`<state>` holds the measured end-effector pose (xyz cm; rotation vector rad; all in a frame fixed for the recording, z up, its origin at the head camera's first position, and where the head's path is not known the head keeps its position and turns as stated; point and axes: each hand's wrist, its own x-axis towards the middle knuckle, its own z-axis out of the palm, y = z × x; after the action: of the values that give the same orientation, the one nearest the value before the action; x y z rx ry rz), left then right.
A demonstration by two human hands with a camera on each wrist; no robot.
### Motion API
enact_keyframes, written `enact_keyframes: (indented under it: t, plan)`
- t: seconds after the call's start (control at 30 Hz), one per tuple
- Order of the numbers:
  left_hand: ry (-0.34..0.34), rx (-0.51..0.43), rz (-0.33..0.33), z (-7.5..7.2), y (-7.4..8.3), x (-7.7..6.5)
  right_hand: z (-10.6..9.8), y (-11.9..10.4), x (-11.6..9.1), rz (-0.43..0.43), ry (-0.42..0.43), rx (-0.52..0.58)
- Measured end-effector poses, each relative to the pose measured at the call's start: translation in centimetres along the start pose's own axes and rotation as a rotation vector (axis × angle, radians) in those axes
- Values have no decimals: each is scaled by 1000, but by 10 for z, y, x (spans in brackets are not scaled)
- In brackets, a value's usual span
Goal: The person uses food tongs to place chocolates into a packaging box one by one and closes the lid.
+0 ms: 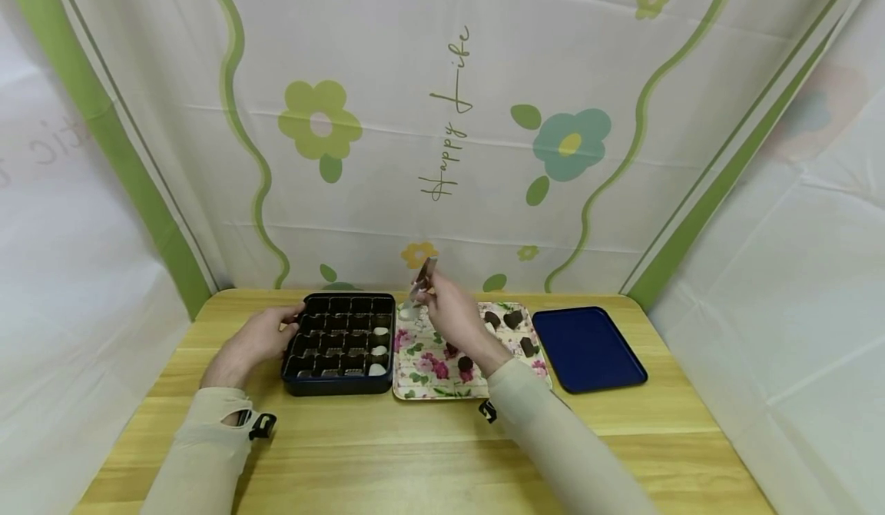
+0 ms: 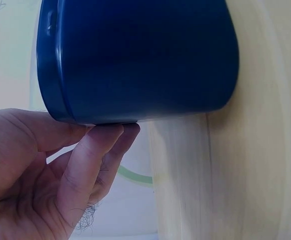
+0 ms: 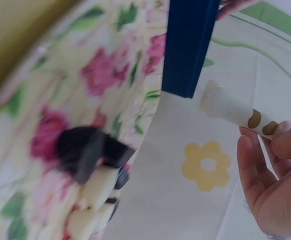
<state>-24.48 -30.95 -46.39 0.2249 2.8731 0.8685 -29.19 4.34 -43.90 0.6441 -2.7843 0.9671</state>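
Note:
My right hand (image 1: 452, 311) pinches a pair of small tongs (image 1: 424, 271), shiny in the head view, pale with two brown ovals in the right wrist view. A whitish piece (image 3: 210, 97) shows at their tip, above the left back corner of the flowered tray (image 1: 422, 388). With its fingertips, my left hand (image 1: 261, 336) touches the left side of a dark blue box (image 1: 335, 386); its fingers (image 2: 88, 160) lie against the wall in the left wrist view. A black divided insert (image 1: 335, 342) fills the box, with white pieces (image 1: 378, 370) in its right column.
Dark chocolates (image 1: 513, 319), one heart-shaped, and pale pieces (image 3: 98, 187) lie on the flowered tray, partly hidden by my right forearm. Right of it lies a blue lid (image 1: 588, 350). A printed curtain (image 1: 429, 223) stands behind the wooden table (image 1: 359, 453).

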Motion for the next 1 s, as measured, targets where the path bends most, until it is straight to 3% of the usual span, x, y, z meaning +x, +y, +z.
enact_keyframes:
  t: [0.23, 0.5, 1.0]
  plan:
    - [-7, -6, -13, -1, 0, 0, 12, -19, 22, -44, 1, -63]
    - [-4, -2, -5, 0, -1, 2, 28, -23, 38, -68, -54, -100]
    - [4, 9, 4, -1, 2, -1, 41, -27, 46, -75, -134, -166]
